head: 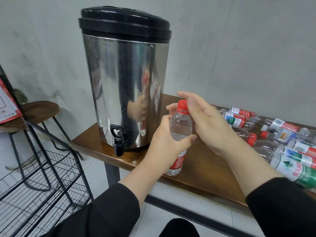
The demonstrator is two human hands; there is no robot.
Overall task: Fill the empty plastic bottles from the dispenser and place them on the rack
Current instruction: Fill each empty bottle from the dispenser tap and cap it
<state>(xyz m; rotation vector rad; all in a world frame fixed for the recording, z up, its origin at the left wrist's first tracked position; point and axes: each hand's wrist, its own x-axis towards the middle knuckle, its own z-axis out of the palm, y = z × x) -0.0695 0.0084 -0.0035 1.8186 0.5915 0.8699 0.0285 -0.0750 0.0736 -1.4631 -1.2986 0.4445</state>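
Presently the left hand (165, 142) grips a capped bottle (179, 134) around its middle, holding it upright above the counter (201, 168) edge. The right hand (205, 124) has its fingers curled about the red cap (182, 106); whether it is tightening or loosening cannot be told. The bottle's contents look clear, and its fill level is not certain from this view. To the left of the hands stands the steel dispenser (123, 86), its black tap (118, 139) overhanging the counter edge. To the right of the right hand lies a heap of capped bottles (273, 134) on their sides, apparently empty. Below and left of the left hand, the wire rack (42, 177) shows no bottles on its visible tiers. Judged so, the task is at an early stage: nothing racked, many bottles outstanding.
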